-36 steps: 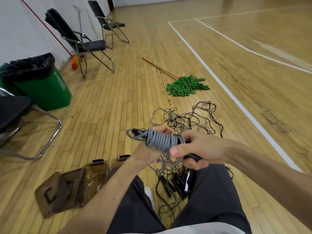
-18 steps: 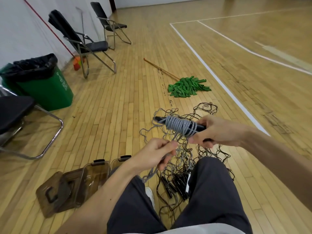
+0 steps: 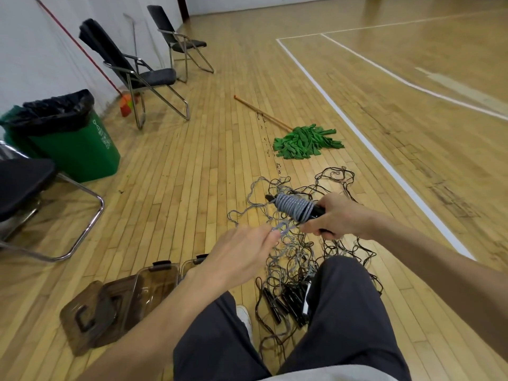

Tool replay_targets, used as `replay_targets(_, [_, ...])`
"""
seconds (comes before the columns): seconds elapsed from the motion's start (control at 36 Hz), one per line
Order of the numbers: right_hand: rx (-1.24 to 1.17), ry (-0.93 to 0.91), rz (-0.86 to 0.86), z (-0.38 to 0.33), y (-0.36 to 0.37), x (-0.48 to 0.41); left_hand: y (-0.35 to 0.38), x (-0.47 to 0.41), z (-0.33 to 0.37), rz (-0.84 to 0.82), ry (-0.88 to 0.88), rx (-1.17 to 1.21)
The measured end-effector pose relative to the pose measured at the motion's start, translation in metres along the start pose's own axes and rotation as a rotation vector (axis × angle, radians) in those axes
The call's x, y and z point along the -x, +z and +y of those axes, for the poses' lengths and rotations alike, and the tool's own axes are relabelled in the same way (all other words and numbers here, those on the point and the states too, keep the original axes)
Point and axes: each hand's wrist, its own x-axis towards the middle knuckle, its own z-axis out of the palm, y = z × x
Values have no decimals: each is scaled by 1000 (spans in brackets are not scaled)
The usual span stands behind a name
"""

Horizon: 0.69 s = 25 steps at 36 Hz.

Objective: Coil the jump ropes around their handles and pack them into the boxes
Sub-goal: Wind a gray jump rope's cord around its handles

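**As Grey Cord Ringed the Black Handles**

While the right hand [image 3: 338, 215] gripped the black handles [image 3: 319, 212] by their bare end, fingers curled round them, the ribbed grey jump rope [image 3: 294, 209] sat wound about them in tight, even turns, held above the floor. The left hand [image 3: 239, 257] pinched the loose grey strand [image 3: 281, 229] just below the coil, between thumb and fingertips.

Under both hands a wiry tangle of ropes [image 3: 338, 174], thin, dark and grey, sprawled on the glossy plank floor [image 3: 192, 188]. Smooth loose handles [image 3: 286, 298] were bunched between the person's grey-trousered legs [image 3: 349, 312]. Smoky brown translucent boxes [image 3: 156, 284] with black latches lay to the left, a matching lid [image 3: 88, 317] beside them. A shaggy green mop [image 3: 305, 143] lay beyond.

A second earlier the left hand had been up against the coil, a loop jutting from its far end. Half a second earlier it had already dropped to the strand, and little differed since.
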Motion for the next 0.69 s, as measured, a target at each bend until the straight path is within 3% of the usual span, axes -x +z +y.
replay_targets(0.14, [-30,33,-78,-1,5,4,-5,4,-4,94,18,50])
replay_targets(0.28, [-168,-9,-101,-1,3,9,-13,12,-4,54,-46,282])
replay_targets(0.39, [-100,-19,-46,-3,9,7,-19,12,0,17,-95,329])
replay_targets(0.5, [36,8,-41,-3,15,3,-28,13,6,-84,-25,58])
replay_targets(0.58, [189,64,-154,-5,19,4,-44,11,13,-149,95,-228])
replay_targets(0.69, [341,95,-308,-12,29,10,-64,4,18,-207,234,-344])
